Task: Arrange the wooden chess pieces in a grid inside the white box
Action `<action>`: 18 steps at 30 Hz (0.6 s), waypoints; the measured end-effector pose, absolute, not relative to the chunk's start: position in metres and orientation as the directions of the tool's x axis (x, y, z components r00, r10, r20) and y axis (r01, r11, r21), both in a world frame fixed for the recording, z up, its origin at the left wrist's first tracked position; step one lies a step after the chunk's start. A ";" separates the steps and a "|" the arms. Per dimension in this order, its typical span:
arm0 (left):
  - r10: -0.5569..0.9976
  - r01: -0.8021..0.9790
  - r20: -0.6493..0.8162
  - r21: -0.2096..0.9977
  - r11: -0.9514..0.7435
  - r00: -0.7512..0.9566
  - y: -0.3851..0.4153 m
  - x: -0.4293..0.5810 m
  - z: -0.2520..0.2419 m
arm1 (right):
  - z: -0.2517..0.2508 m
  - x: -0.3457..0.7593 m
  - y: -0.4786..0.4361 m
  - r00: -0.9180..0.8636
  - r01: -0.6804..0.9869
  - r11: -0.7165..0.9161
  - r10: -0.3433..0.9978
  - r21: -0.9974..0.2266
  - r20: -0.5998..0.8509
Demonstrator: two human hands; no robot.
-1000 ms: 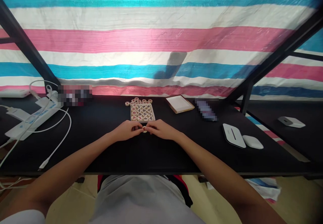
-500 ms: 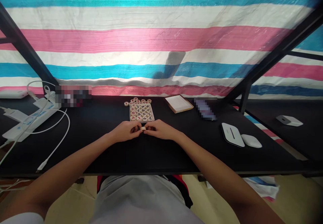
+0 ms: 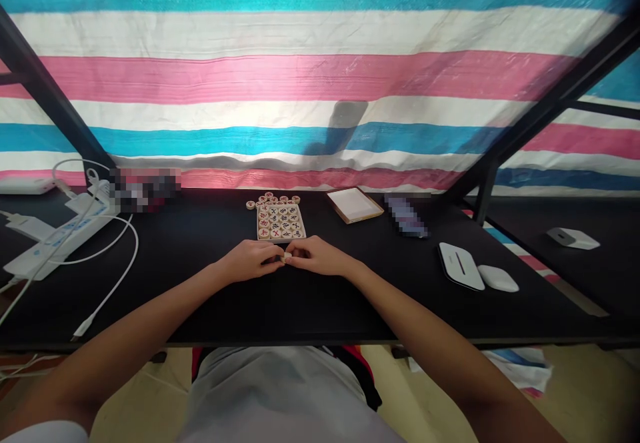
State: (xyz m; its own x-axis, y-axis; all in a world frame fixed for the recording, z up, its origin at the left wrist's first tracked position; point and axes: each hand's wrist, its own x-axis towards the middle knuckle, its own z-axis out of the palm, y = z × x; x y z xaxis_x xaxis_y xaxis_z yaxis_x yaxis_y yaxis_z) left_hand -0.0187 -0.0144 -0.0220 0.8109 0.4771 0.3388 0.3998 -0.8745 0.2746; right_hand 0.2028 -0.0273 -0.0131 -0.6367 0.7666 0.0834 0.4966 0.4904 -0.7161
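Observation:
A small round Chinese chess piece [image 3: 287,256] is pinched just above the black desk, tilted between my two hands. My right hand [image 3: 320,256] grips it with thumb and forefinger. Closed on its other side is my left hand [image 3: 253,260], with fingertips at the piece's edge and a small dark gap behind them. Right beyond my hands lies a shallow box [image 3: 304,220] filled with rows of chess pieces, red-marked on the left and dark-marked on the right. Several loose pieces [image 3: 269,196] lie along the box's far side. The held piece's marking is not readable.
The box's lid [image 3: 354,204] and a blurred phone [image 3: 407,216] lie right of the box. A white flat device [image 3: 461,266] and a rounded white case [image 3: 499,278] sit further right. On the left are a power strip [image 3: 65,236] and a white cable [image 3: 113,295].
The pinched chess piece has tilted and shifted slightly right in my fingers. My left fingertips have loosened a little, showing a gap. The box and the loose pieces have stayed put.

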 end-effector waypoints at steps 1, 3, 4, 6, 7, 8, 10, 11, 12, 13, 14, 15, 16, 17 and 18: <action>0.502 0.416 0.329 0.299 -0.859 0.800 -0.015 -0.019 -0.021 | -0.013 0.203 -0.028 -0.633 0.494 0.489 0.769 -0.719 0.088; 0.577 0.463 0.303 0.373 -0.804 0.759 -0.016 -0.019 -0.018 | -0.013 0.202 -0.028 -0.627 0.489 0.488 0.773 -0.723 0.097; 0.614 0.483 0.285 0.414 -0.772 0.737 -0.017 -0.019 -0.016 | -0.013 0.202 -0.029 -0.626 0.486 0.487 0.774 -0.726 0.101; 0.670 0.510 0.242 0.487 -0.709 0.701 -0.018 -0.018 -0.013 | -0.012 0.202 -0.029 -0.623 0.481 0.496 0.774 -0.723 0.116; 0.689 0.514 0.216 0.522 -0.680 0.692 -0.018 -0.018 -0.012 | -0.012 0.202 -0.030 -0.622 0.480 0.506 0.772 -0.716 0.128; 0.703 0.515 0.183 0.560 -0.649 0.687 -0.018 -0.017 -0.011 | -0.012 0.203 -0.030 -0.623 0.480 0.520 0.769 -0.707 0.143; 0.732 0.504 0.104 0.659 -0.558 0.673 -0.018 -0.015 -0.010 | -0.013 0.203 -0.030 -0.620 0.482 0.545 0.765 -0.686 0.173; 0.743 0.490 0.065 0.713 -0.502 0.666 -0.018 -0.014 -0.010 | -0.013 0.204 -0.030 -0.620 0.482 0.554 0.763 -0.678 0.183; 0.749 0.473 0.028 0.759 -0.447 0.661 -0.018 -0.013 -0.010 | -0.014 0.204 -0.030 -0.620 0.484 0.559 0.762 -0.673 0.187; 0.752 0.456 -0.001 0.795 -0.399 0.659 -0.018 -0.013 -0.011 | -0.014 0.204 -0.030 -0.621 0.486 0.561 0.761 -0.670 0.187; 0.751 0.440 -0.020 0.820 -0.365 0.660 -0.018 -0.012 -0.011 | -0.014 0.204 -0.030 -0.622 0.488 0.560 0.761 -0.669 0.184; 0.747 0.426 -0.029 0.836 -0.347 0.664 -0.017 -0.012 -0.012 | -0.015 0.204 -0.030 -0.622 0.489 0.556 0.762 -0.672 0.178; 0.745 0.418 -0.029 0.843 -0.340 0.666 -0.016 -0.012 -0.012 | -0.015 0.204 -0.030 -0.622 0.488 0.548 0.764 -0.680 0.170; 0.747 0.415 -0.022 0.842 -0.345 0.664 -0.016 -0.012 -0.013 | -0.015 0.204 -0.029 -0.622 0.485 0.538 0.766 -0.690 0.160; 0.753 0.421 -0.005 0.832 -0.361 0.658 -0.015 -0.012 -0.014 | -0.014 0.204 -0.029 -0.624 0.481 0.527 0.767 -0.701 0.149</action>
State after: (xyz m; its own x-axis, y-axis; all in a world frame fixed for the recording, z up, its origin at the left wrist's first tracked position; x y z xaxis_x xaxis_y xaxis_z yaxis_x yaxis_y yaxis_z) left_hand -0.0125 -0.0151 -0.0140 0.6575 0.7534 -0.0053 0.4208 -0.3613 0.8321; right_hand 0.2041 -0.0291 -0.0141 -0.6242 0.7670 0.1490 0.4806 0.5272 -0.7008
